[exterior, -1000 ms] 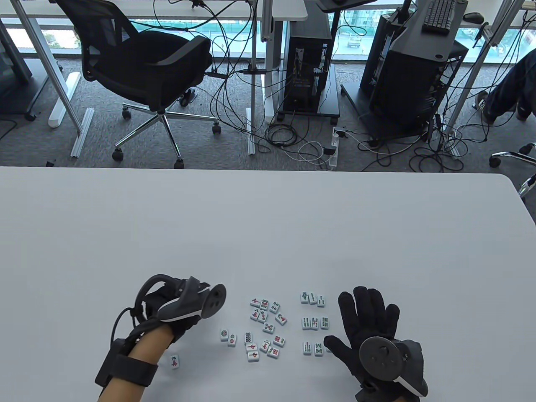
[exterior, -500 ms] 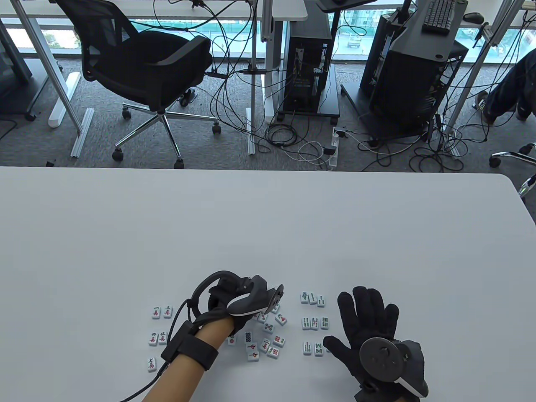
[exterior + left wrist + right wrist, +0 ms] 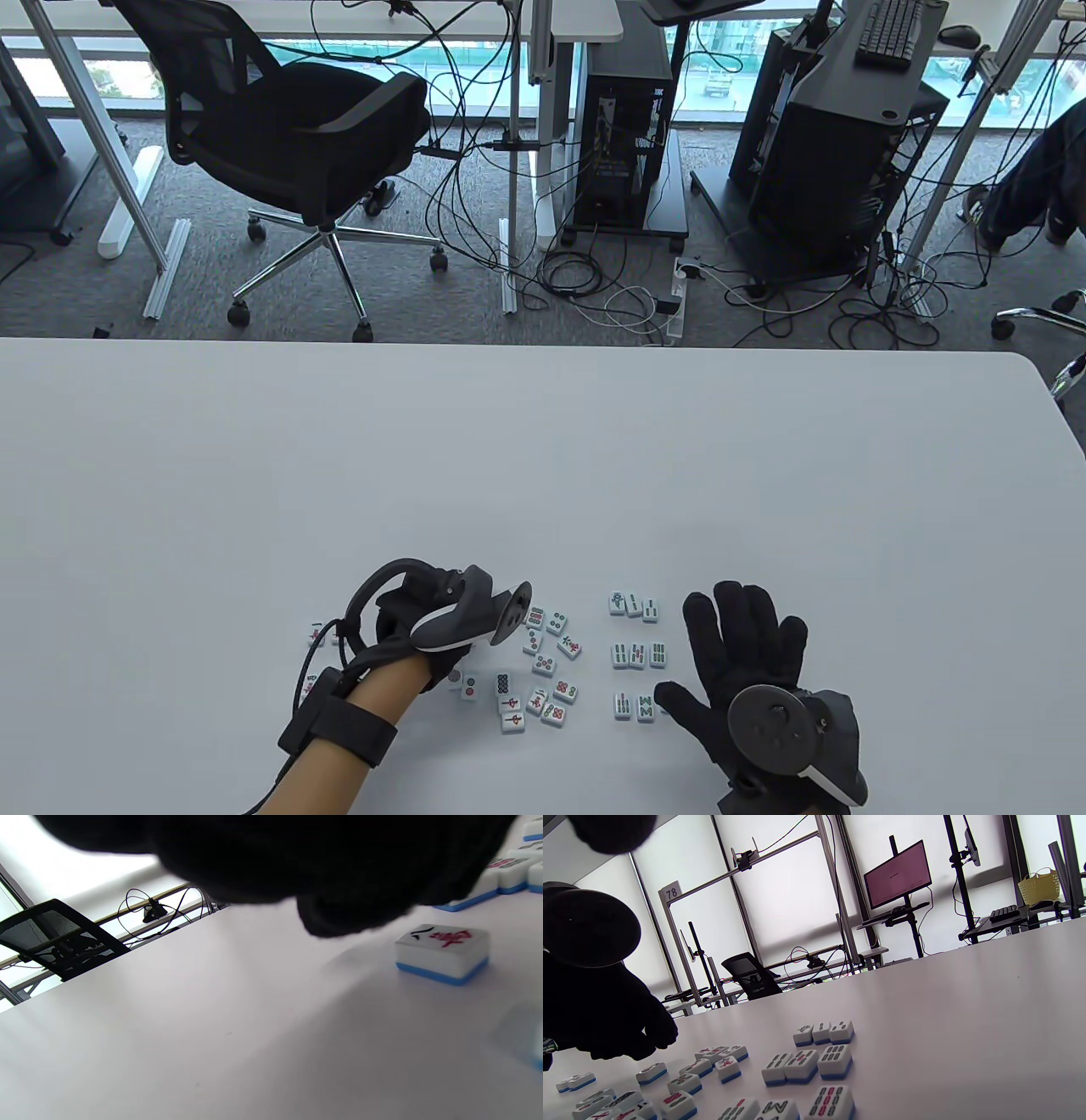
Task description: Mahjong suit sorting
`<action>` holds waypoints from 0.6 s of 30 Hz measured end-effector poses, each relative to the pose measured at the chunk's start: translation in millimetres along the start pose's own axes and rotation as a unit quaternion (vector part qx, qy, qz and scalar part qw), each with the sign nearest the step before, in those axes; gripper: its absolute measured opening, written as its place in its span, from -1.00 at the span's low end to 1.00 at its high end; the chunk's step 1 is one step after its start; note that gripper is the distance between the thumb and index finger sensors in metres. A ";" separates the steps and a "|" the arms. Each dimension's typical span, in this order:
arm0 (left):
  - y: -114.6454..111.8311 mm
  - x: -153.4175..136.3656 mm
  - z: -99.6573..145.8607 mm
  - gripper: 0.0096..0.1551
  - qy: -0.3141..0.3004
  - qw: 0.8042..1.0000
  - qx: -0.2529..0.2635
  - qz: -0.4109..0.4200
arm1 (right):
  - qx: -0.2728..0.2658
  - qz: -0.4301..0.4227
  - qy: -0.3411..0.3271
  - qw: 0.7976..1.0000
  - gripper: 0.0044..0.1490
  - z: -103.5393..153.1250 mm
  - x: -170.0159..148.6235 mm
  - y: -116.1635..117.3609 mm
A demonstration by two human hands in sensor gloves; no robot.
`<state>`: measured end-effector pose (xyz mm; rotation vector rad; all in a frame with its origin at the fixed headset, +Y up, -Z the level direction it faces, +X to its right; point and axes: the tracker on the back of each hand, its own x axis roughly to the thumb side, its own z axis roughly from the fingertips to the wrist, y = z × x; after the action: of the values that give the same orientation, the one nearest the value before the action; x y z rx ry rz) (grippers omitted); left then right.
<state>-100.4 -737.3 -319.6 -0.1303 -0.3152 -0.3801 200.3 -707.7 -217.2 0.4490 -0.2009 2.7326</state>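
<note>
Office clutter fills the background: a black mesh chair [image 3: 288, 144], computer towers and tangled floor cables lie beyond a wide white table [image 3: 543, 458]. Near the table's front edge, small white mahjong tiles with blue backs lie face up in three areas.

On the person's right, a sorted bamboo group [image 3: 637, 654] sits in three neat short rows. In the middle, an unsorted cluster [image 3: 539, 671] mixes circle tiles and red-inked character tiles at loose angles. Far left, a few character tiles [image 3: 316, 632] peek out from behind the left hand [image 3: 424, 632].

The left hand hovers low between the middle cluster and the left group, its tracker hiding the fingers from above. In the left wrist view the fingers are a dark blur just over the table, and a single character tile [image 3: 442, 951] lies just beside them, apart from them. I cannot tell whether those fingers are pinching anything.

The right hand [image 3: 747, 671] rests flat on the table just right of the bamboo rows, fingers straight and spread, holding nothing.

The step in hand seems to be carrying character tiles leftward. To do it well, I would take one tile at a time by its short sides, lift it clear so neighbours stay put, and set it face up in line with the left rows. Keeping the right hand still protects the finished bamboo rows.
</note>
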 end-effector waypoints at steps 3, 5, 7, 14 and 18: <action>-2.5 0.2 -1.4 -0.28 -0.011 0.999 -0.043 0.027 | 0.002 0.002 0.000 1.000 0.11 -0.1 0.1 0.6; -7.1 5.6 -4.0 -0.25 -0.014 0.998 -0.063 0.023 | 0.002 0.004 0.000 1.000 0.11 0.0 0.3 0.5; -12.6 11.8 -7.5 -0.26 -0.015 0.998 -0.068 -0.002 | 0.002 0.005 0.000 1.000 0.11 0.0 0.2 0.3; -16.5 18.2 -10.5 -0.31 -0.028 0.998 -0.058 -0.003 | 0.002 0.002 0.000 1.000 0.11 -0.5 0.3 0.2; -10.0 0.6 5.5 -0.31 -0.021 0.999 -0.032 0.011 | -0.001 0.000 -0.001 1.000 0.11 -0.4 0.4 -0.3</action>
<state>-105.3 -745.7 -313.6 -0.2036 -0.3433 -0.3668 199.9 -707.2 -217.4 0.4505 -0.2032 2.7313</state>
